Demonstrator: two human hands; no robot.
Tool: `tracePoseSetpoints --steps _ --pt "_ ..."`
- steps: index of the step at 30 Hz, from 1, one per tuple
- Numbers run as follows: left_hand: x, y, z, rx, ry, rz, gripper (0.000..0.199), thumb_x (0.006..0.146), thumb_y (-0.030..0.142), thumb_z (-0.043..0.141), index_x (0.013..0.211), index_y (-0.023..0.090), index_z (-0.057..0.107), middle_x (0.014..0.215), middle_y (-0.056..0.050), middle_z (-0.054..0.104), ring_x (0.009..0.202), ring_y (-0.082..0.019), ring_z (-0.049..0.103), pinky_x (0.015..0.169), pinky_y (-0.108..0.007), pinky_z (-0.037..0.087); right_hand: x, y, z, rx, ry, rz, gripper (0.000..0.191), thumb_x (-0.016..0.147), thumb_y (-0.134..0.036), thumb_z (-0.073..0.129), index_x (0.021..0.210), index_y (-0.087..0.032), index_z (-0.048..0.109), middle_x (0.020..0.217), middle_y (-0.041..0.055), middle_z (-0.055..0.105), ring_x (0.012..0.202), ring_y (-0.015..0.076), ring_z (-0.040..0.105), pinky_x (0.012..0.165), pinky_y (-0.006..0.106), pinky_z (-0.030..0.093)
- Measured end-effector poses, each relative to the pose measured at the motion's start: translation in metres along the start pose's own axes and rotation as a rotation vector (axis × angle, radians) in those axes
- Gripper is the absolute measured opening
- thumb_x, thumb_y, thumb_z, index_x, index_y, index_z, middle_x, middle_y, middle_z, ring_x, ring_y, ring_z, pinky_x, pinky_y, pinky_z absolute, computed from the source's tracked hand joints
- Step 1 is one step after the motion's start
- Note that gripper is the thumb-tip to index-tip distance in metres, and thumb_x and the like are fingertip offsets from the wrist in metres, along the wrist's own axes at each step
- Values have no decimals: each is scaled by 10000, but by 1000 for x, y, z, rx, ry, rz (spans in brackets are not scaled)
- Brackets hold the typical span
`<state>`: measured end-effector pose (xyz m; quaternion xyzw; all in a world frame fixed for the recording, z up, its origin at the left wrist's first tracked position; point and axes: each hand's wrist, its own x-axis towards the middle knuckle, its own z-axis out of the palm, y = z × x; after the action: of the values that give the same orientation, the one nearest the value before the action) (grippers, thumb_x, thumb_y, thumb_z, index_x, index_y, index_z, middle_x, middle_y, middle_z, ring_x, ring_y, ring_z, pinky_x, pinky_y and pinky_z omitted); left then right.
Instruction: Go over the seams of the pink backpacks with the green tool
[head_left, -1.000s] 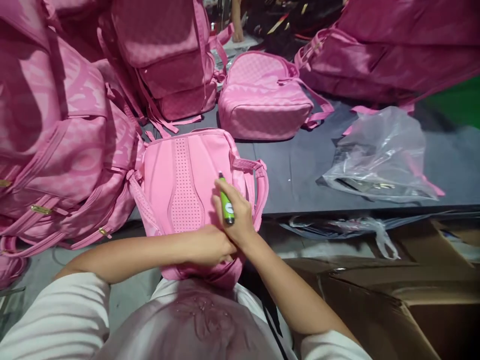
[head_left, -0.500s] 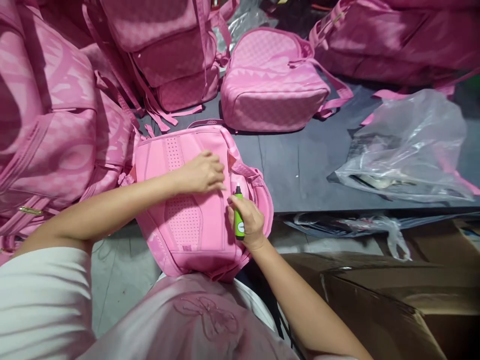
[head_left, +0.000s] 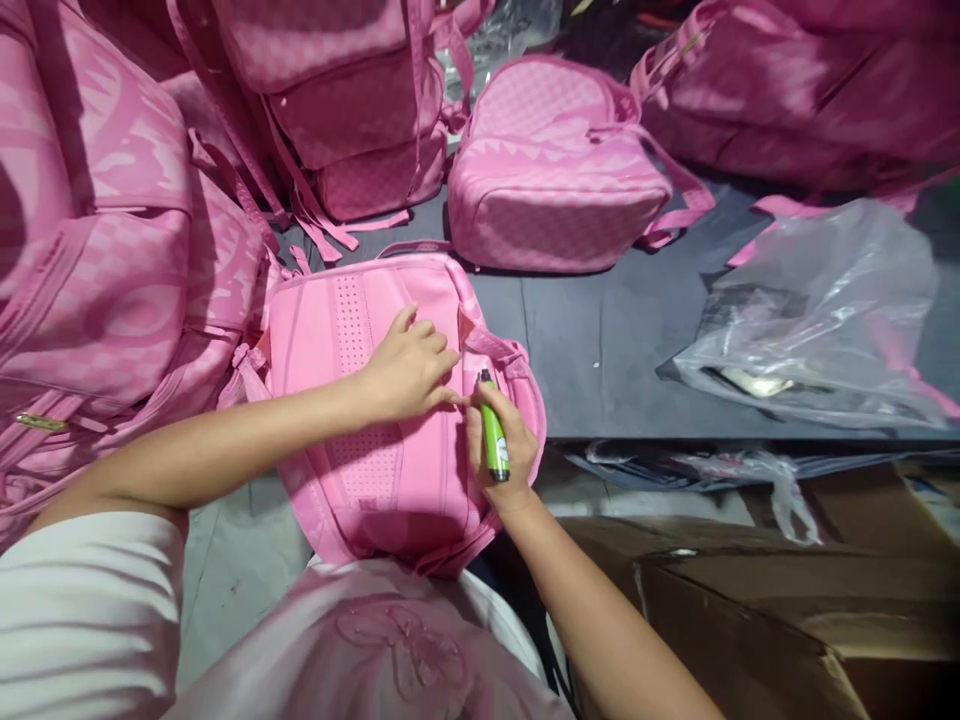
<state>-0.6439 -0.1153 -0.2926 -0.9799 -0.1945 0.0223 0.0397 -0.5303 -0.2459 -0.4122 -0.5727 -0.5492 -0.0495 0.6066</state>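
Note:
A pink backpack (head_left: 431, 470) lies with its padded back panel upward, at the table's front edge against my body. My left hand (head_left: 412, 365) rests on the panel with its fingers apart, the tips near its right seam. Close by, my right hand (head_left: 517, 440) is closed around a green marker pen (head_left: 495, 435) with black ends, held upright beside the shoulder strap (head_left: 534, 400). The pen's upper end points away from me, near the seam. Whether it touches the fabric, I cannot tell.
Several pink backpacks (head_left: 135, 260) are heaped on the left and stand at the back. Another backpack (head_left: 562, 180) lies just beyond the work, on the grey table (head_left: 570, 350). A clear plastic bag (head_left: 825, 310) sits at right; cardboard boxes (head_left: 750, 600) stand below the edge.
My left hand has shifted slightly towards me and its fingers have spread more. The right hand has moved slightly right, and the marker pen tilts more. The view has shifted a little.

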Motion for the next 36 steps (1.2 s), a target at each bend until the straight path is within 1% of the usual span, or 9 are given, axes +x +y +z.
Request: tracePoseSetpoints --steps 3,7,12,16,19,22,25,30,36 --pt "8 17 -11 14 -116 -140 340 963 362 509 1035 92 703 1060 -177 685 1119 -342 564 1078 -582 322 1 -1 -1 -57 -3 -47 448 907 -107 647 1338 -221 593 1042 82 750 902 226 754 803 341 642" --pt "31 24 -23 25 -284 -151 248 869 200 597 1009 60 745 1047 -221 718 1087 -382 614 985 -590 398 2 10 2 -52 -12 -146 494 910 -48 612 1378 -196 558 1060 96 741 960 212 742 820 324 639" --pt "49 36 -30 56 -359 -274 284 823 194 685 1070 80 766 1135 -237 724 1139 -409 623 1055 -619 366 -9 22 -1 -34 1 -191 467 920 -78 606 1367 -209 587 1103 96 739 984 236 741 831 355 644" --pt "49 45 -28 87 -352 -384 295 856 246 678 1126 160 759 1167 -161 734 1177 -339 622 1134 -543 366 -18 42 -1 22 -80 -192 459 961 -120 524 1402 -236 579 1212 100 714 1066 275 723 864 388 636" --pt "45 47 -26 145 -302 -460 314 910 354 656 1167 182 711 1223 -117 704 1239 -283 586 1143 -521 388 -14 49 3 30 -51 -226 460 972 -123 485 1397 -261 594 1206 80 722 1056 273 728 840 369 639" --pt "43 47 -25 208 -239 -532 325 961 386 612 1202 172 654 1264 -95 655 1259 -248 568 1123 -523 421 -9 40 4 25 0 -277 509 952 -78 485 1420 -257 577 1176 80 735 1031 258 735 826 363 643" --pt "45 44 -24 218 -234 -544 324 966 376 611 1195 149 640 1243 -90 648 1229 -244 584 1089 -516 458 -8 29 5 7 7 -301 536 938 -41 491 1427 -247 567 1131 79 746 1016 236 735 838 360 636" --pt "45 50 -23 209 -280 -514 312 948 380 636 1155 147 654 1243 -89 649 1252 -253 565 1098 -524 440 -11 22 10 -21 8 -220 425 948 -75 520 1339 -212 616 1093 85 746 1011 216 728 850 343 625" --pt "44 54 -21 228 -255 -583 291 951 359 631 1145 144 661 1222 -88 661 1253 -255 564 1119 -535 407 -11 21 12 9 2 -148 395 952 -95 471 1293 -210 634 1090 88 738 1015 215 720 877 362 612"
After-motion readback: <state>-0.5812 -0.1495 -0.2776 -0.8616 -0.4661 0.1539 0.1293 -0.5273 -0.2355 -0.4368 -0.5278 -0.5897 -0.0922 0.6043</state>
